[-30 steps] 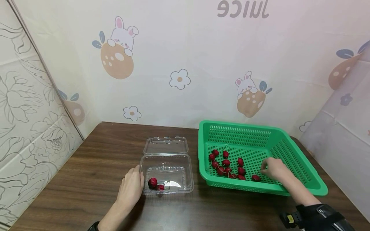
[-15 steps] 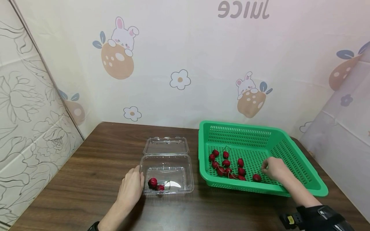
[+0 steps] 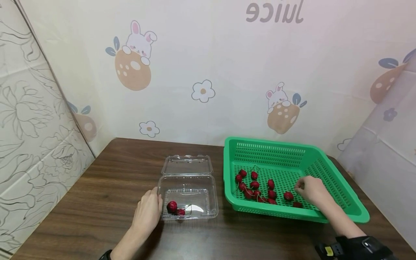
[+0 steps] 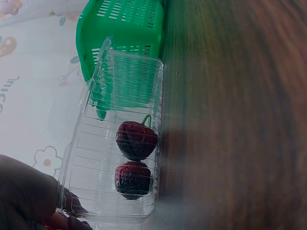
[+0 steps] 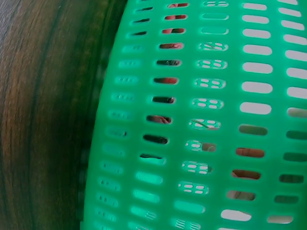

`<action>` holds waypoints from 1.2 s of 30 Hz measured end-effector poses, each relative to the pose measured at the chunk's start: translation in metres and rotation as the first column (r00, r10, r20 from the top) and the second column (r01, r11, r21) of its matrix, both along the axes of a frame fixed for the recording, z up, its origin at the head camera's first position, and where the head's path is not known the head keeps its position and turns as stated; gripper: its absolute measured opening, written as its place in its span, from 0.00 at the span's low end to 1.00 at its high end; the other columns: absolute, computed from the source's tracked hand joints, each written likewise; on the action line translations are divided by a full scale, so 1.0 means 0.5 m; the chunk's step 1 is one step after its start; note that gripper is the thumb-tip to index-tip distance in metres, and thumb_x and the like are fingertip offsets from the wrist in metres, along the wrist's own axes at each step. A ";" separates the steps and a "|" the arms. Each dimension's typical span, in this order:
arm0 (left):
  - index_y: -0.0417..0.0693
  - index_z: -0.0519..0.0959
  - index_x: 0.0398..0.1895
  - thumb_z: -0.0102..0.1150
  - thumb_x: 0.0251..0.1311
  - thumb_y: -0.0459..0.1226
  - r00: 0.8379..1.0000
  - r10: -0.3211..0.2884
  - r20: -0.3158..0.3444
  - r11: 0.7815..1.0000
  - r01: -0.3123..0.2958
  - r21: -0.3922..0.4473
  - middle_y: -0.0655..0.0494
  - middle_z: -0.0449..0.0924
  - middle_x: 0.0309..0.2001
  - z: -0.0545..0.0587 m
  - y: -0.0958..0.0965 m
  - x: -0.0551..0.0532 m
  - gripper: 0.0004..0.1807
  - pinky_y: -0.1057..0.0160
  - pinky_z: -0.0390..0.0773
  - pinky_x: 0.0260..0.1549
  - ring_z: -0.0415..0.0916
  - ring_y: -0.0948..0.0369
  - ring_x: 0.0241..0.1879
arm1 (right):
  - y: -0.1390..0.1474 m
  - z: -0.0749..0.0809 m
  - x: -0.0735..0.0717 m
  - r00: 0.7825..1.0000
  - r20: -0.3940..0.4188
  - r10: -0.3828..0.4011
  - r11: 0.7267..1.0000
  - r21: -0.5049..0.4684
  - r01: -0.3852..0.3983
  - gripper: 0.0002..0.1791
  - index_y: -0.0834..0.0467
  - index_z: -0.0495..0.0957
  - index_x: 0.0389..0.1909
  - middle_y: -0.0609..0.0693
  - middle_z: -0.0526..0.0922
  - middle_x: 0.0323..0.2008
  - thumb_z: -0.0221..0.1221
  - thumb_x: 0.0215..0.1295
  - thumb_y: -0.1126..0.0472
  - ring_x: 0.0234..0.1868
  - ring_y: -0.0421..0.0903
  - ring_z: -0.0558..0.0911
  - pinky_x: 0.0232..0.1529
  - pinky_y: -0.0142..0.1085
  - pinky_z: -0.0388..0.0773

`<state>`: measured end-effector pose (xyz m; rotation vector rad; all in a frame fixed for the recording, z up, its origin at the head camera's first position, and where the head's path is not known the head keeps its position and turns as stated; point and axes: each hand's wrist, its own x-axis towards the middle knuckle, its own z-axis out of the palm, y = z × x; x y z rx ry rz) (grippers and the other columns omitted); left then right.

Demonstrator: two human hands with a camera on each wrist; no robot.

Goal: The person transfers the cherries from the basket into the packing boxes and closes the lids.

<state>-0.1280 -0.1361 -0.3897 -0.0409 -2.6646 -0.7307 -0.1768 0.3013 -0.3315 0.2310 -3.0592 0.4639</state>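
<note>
My left hand [image 3: 147, 211] grips the left edge of a clear plastic clamshell container [image 3: 212, 187], which lies with its lid folded back. Inside it, near the front left corner, are a cherry [image 3: 172, 207] and a second, partly shrouded one beside it with a stem. In the left wrist view the thumb side of the hand [image 4: 29, 194] meets the container's rim. My right hand [image 3: 313, 191] is inside the green basket [image 3: 260, 207], its thumb and forefinger pinching a cherry [image 3: 288, 196] by its thin stem. Another cherry [image 3: 297, 204] lies just below the fingers.
Several more cherries [image 3: 255, 185] are grouped in the basket's left half. Both containers stand on a dark wood table [image 3: 130, 162]. A patterned wall covering [image 3: 175, 54] rises behind. Slotted basket wall [image 5: 182, 143] fills most of the right wrist view.
Beside my right fingers the cherry has turned and risen slightly, and another cherry now shows below it. My left hand and the container keep their places.
</note>
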 end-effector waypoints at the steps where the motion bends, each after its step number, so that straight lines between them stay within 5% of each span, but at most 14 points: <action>1: 0.35 0.70 0.26 0.51 0.52 0.27 1.000 -0.001 -0.003 1.000 0.001 0.000 0.47 0.69 0.20 0.000 0.000 0.000 0.02 0.56 0.68 0.12 0.72 0.51 0.17 | -0.001 0.002 0.001 1.000 -0.009 0.003 1.000 -0.004 -0.003 0.04 0.66 0.75 0.24 0.51 0.75 0.21 0.55 0.55 0.70 0.21 0.45 0.71 0.23 0.41 0.69; 8: 0.31 0.72 0.31 0.51 0.52 0.27 1.000 -0.004 -0.023 1.000 0.004 -0.004 0.45 0.70 0.21 0.000 -0.001 0.002 0.05 0.55 0.70 0.12 0.73 0.49 0.18 | -0.013 0.019 0.009 0.999 -0.039 0.005 0.999 -0.038 -0.006 0.04 0.69 0.77 0.27 0.54 0.77 0.23 0.55 0.54 0.70 0.25 0.50 0.75 0.24 0.43 0.71; 18: 0.28 0.72 0.35 0.51 0.52 0.27 1.000 -0.012 -0.019 1.000 0.012 -0.007 0.44 0.71 0.22 0.003 -0.002 0.004 0.08 0.55 0.70 0.12 0.73 0.48 0.18 | -0.032 0.043 0.027 0.994 -0.108 -0.009 0.997 -0.074 0.001 0.05 0.67 0.78 0.29 0.50 0.77 0.22 0.56 0.55 0.68 0.22 0.45 0.73 0.20 0.38 0.67; 36: 0.30 0.72 0.32 0.51 0.52 0.27 1.000 -0.005 -0.028 1.000 0.005 -0.011 0.44 0.71 0.22 0.003 0.001 0.005 0.06 0.54 0.70 0.13 0.74 0.47 0.20 | -0.099 0.081 0.053 0.972 -0.235 -0.013 0.989 -0.149 -0.023 0.06 0.64 0.80 0.32 0.52 0.80 0.24 0.57 0.56 0.65 0.23 0.46 0.76 0.22 0.38 0.69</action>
